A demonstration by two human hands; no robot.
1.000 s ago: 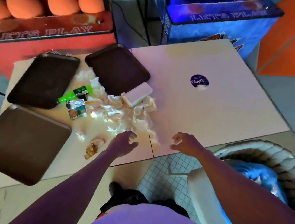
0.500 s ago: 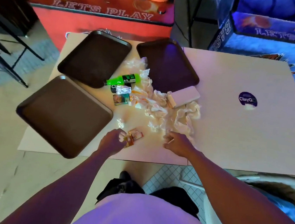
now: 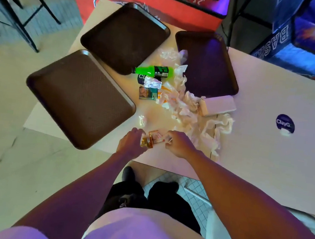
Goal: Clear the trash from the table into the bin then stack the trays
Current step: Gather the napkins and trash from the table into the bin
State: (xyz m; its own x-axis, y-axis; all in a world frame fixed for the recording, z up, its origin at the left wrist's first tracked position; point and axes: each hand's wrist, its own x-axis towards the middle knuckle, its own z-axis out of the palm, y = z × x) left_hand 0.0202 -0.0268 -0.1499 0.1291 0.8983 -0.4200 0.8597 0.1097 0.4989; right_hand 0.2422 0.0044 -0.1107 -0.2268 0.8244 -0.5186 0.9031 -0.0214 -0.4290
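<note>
1. Brown trays lie flat on the bench, three of them, apart and not stacked. I think the trash has to go first.
2. Trash sits in a heap between the trays: a green bottle on its side, crumpled white paper and a white box.
3. Nearest the person lies an orange wrapper, the easy one to reach.
4. The left hand has its fingers curled round one end of that wrapper, ready to lift it.
5. The right hand is curled at the other end. A small white bit shows at its fingertips, but I cannot tell if it grips anything.
6. The bin is not plain to see.
7. Half a second ago the right hand was over by the white paper, away from the left hand. Now both hands meet at the wrapper. Trays and bottle lie as before.
</note>
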